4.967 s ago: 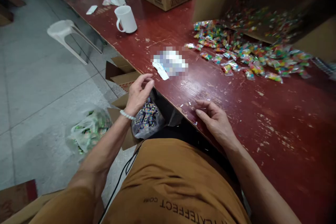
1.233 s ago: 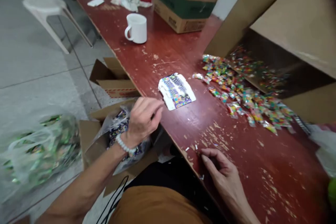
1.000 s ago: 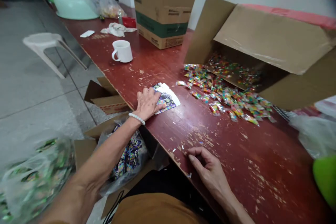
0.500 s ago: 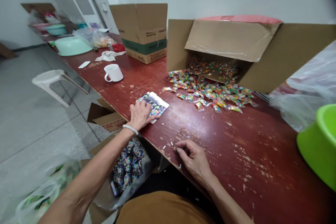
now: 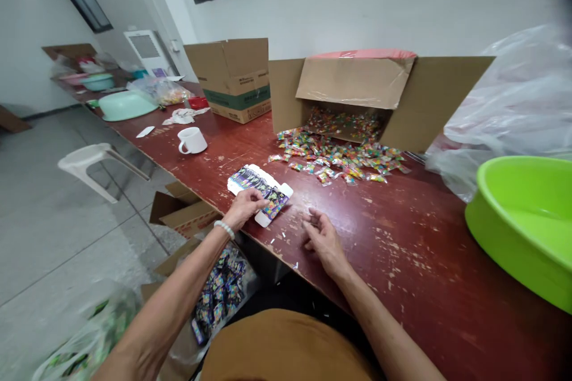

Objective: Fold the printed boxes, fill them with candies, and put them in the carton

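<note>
My left hand (image 5: 245,207), with a pale bead bracelet at the wrist, pinches the near edge of a flat printed carton (image 5: 277,197). The carton is dark purple with bright patterns and white end flaps; I cannot tell whether a second one lies under it. My right hand (image 5: 324,241) is to the right of the carton, just over the red table (image 5: 375,220), fingers loosely curled and apart, holding nothing. Beyond both hands, small clear candy packets (image 5: 339,158) spill from a cardboard box (image 5: 353,80) lying on its side.
A white mug (image 5: 193,140) and a second cardboard box (image 5: 236,83) stand farther back. At the right is a green basin (image 5: 513,238). Below the table edge, a lined box holds several dark wrapped packets (image 5: 221,286). A white stool (image 5: 93,158) stands left.
My left hand has gone from lying over the carton to pinching its edge, and more of the printed card shows. My right hand has moved forward and its fingers have spread.
</note>
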Demonstrator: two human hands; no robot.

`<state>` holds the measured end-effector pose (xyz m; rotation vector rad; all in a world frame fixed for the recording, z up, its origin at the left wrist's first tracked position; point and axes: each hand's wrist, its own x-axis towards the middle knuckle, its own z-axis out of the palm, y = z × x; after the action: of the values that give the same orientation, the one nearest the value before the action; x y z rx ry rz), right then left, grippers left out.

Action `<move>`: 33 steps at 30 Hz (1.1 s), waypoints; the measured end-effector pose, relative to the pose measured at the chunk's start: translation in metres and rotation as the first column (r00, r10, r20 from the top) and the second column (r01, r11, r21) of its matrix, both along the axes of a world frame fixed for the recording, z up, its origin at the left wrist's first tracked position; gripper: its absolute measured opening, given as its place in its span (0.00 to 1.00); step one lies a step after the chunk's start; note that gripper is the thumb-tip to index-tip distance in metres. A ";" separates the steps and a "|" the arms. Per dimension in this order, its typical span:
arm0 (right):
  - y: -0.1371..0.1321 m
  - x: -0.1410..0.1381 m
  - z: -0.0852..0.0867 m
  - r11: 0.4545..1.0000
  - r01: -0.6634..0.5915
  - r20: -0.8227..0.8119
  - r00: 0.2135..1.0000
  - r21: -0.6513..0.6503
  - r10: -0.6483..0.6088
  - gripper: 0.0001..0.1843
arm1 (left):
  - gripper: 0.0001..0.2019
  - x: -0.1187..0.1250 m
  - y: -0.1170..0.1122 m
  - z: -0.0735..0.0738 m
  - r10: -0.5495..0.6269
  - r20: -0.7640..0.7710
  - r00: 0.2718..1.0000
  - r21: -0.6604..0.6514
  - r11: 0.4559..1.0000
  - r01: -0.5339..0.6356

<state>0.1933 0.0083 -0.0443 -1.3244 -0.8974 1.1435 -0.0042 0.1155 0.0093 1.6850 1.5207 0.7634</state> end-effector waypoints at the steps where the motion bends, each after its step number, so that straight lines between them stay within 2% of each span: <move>1: 0.002 0.001 0.004 0.999 0.045 -0.085 0.995 -0.013 -0.046 0.35 | 0.20 0.003 -0.013 0.000 -0.031 0.068 0.997 -0.036 0.999 0.033; 2: 0.004 0.002 0.009 0.997 0.078 -0.151 0.985 -0.008 -0.078 0.36 | 0.21 0.006 -0.027 0.000 -0.061 0.122 0.991 -0.071 0.995 0.070; 4: 0.005 0.005 0.021 0.995 0.093 -0.224 0.971 0.041 -0.082 0.33 | 0.22 0.011 -0.055 0.000 -0.115 0.211 0.971 -0.131 0.981 0.145; 6: 0.001 0.005 0.034 0.993 0.057 -0.257 0.966 0.101 -0.029 0.25 | 0.23 0.014 -0.079 0.002 -0.187 0.397 0.898 -0.246 0.921 0.301; 8: -0.006 0.002 0.046 0.989 -0.007 -0.272 0.961 0.150 0.048 0.19 | 0.27 0.016 -0.096 0.005 -0.224 0.654 0.723 -0.331 0.774 0.540; 10: -0.016 -0.003 0.056 0.982 -0.063 -0.304 0.945 0.180 0.116 0.16 | 0.30 0.018 -0.106 0.007 -0.211 0.830 0.516 -0.300 0.611 0.732; 11: -0.020 -0.005 0.060 0.979 -0.084 -0.328 0.934 0.186 0.142 0.16 | 0.30 0.019 -0.108 0.009 -0.214 0.866 0.452 -0.266 0.570 0.778; 12: -0.025 -0.008 0.063 0.977 -0.103 -0.354 0.921 0.188 0.165 0.16 | 0.30 0.020 -0.110 0.010 -0.225 0.880 0.418 -0.238 0.552 0.799; 14: -0.033 -0.011 0.067 0.971 -0.150 -0.407 0.887 0.188 0.216 0.18 | 0.31 0.023 -0.112 0.015 -0.247 0.874 0.419 -0.218 0.571 0.791; 15: -0.036 -0.012 0.069 0.966 -0.178 -0.427 0.871 0.187 0.243 0.20 | 0.30 0.024 -0.113 0.017 -0.245 0.861 0.446 -0.225 0.604 0.765; 19: -0.044 -0.013 0.073 0.953 -0.221 -0.415 0.863 0.205 0.289 0.27 | 0.18 0.029 -0.116 0.025 -0.222 0.753 0.619 -0.274 0.750 0.602; 21: -0.045 -0.014 0.073 0.947 -0.267 -0.378 0.870 0.181 0.317 0.23 | 0.17 0.032 -0.116 0.025 -0.216 0.705 0.676 -0.275 0.795 0.541; 23: -0.044 -0.015 0.070 0.945 -0.301 -0.346 0.880 0.128 0.326 0.17 | 0.17 0.035 -0.116 0.023 -0.192 0.692 0.696 -0.270 0.825 0.496; 25: -0.041 -0.015 0.067 0.967 -0.233 -0.286 0.924 0.105 0.254 0.14 | 0.18 0.038 -0.115 0.020 -0.152 0.693 0.704 -0.263 0.857 0.443; 27: -0.036 -0.012 0.064 0.984 -0.111 -0.156 0.979 0.141 0.133 0.13 | 0.18 0.041 -0.114 0.017 -0.138 0.665 0.734 -0.228 0.898 0.376; 30: -0.030 -0.005 0.061 0.979 -0.018 0.020 1.000 0.202 0.014 0.12 | 0.21 0.044 -0.117 0.014 -0.116 0.601 0.791 -0.094 0.972 0.214; 33: -0.028 -0.002 0.059 0.977 0.047 0.004 0.999 0.206 -0.049 0.16 | 0.31 0.044 -0.123 0.012 -0.077 0.587 0.806 0.002 0.996 0.093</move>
<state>0.1912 -0.0199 0.0151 -1.1760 -0.9591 0.9796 0.0399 -0.0077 0.0214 1.3076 1.0033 1.0879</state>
